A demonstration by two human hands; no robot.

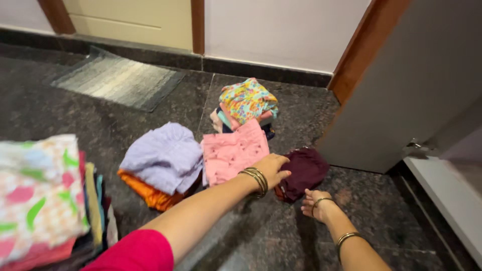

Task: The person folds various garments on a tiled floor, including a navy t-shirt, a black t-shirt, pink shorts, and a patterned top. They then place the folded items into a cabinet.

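My left hand (271, 169) reaches out over the dark stone floor (251, 236) and closes on the near edge of a crumpled maroon cloth (306, 170). Gold bangles sit on that wrist, and a red sleeve covers the upper arm. Just left of the hand lies a folded pink garment (232, 153). My right hand (316, 204) rests on the floor below the maroon cloth with its fingers curled and nothing in it.
A lilac cloth (165, 155) lies over an orange one (150, 195). Behind the pink garment stands a small stack topped by a floral piece (246, 100). A tall pile of folded clothes (40, 200) is at the left, a grey mat (118, 80) at the back, and an open door (401, 90) on the right.
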